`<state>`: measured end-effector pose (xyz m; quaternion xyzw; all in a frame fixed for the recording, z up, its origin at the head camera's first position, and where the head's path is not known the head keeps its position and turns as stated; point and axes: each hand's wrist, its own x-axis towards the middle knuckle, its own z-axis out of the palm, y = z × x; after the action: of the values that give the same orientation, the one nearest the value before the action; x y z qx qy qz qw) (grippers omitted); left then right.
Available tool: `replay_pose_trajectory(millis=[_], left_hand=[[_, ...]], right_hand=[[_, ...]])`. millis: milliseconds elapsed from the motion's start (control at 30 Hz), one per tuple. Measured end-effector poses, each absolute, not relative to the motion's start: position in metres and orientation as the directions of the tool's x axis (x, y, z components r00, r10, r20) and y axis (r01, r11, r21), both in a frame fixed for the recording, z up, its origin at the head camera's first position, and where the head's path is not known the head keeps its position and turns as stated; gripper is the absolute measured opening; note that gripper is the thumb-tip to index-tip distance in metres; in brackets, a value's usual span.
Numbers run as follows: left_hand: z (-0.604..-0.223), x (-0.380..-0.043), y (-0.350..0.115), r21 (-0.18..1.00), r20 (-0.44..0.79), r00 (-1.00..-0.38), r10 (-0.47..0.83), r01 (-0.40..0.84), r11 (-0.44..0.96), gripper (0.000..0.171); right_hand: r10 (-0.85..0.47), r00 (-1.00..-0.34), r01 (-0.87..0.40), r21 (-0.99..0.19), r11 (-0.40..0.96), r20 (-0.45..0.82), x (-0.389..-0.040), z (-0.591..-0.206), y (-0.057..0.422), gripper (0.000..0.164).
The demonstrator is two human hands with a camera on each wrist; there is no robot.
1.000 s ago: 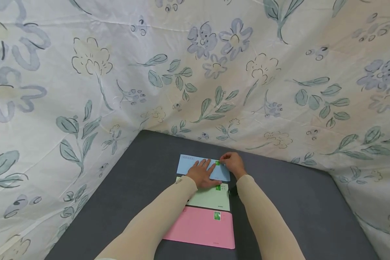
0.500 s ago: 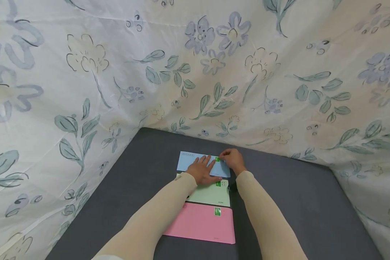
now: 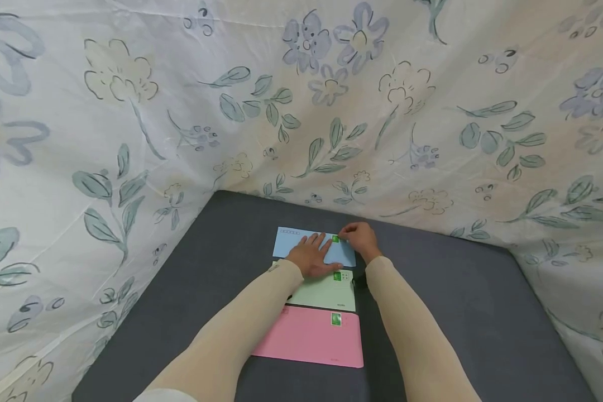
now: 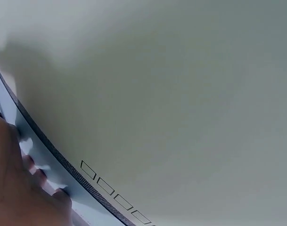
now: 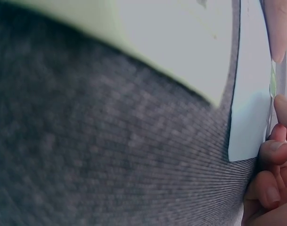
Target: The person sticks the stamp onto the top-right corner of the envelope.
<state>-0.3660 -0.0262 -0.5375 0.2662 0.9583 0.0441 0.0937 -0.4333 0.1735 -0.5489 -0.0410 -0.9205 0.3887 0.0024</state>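
Observation:
A blue envelope (image 3: 301, 243) lies at the back of the row, boxes printed at its top left. My left hand (image 3: 310, 257) rests flat across it, fingers spread, the thumb stretched out to the right over the green envelope (image 3: 316, 293). At the blue envelope's top right corner is a small green stamp (image 3: 335, 238). My right hand (image 3: 362, 240) pinches the stamp's right edge, its other fingers curled. In the right wrist view the stamp (image 5: 273, 79) shows between a left fingertip and the right hand's fingertips.
A pink envelope (image 3: 316, 338) with a green stamp (image 3: 336, 319) lies nearest me. The green envelope bears a stamp (image 3: 337, 276) and a white piece with dots (image 3: 347, 276) beside it. Dark grey cloth (image 3: 442, 301) covers the table, and floral fabric (image 3: 261, 128) hangs behind and at both sides.
The head view has tilted slightly down, so the envelopes sit higher in the picture. Both hands keep nearly the same places on the blue envelope and at its stamp.

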Motion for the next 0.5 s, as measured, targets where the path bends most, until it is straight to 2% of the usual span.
replay_pose_trajectory(millis=[233, 500], left_hand=[[-0.542, -0.368, -0.027, 0.172, -0.184, -0.825, 0.534, 0.507, 0.844, 0.098], [-0.559, -0.369, -0.047, 0.242, -0.17, -0.819, 0.548, 0.505, 0.829, 0.097]], right_hand=[[0.089, -0.995, 0.091, -0.763, 0.64, -0.043, -0.427, -0.549, 0.179, 0.016], [0.086, -0.99, 0.134, -0.892, 0.432, -0.107, -0.426, -0.567, 0.179, 0.016]])
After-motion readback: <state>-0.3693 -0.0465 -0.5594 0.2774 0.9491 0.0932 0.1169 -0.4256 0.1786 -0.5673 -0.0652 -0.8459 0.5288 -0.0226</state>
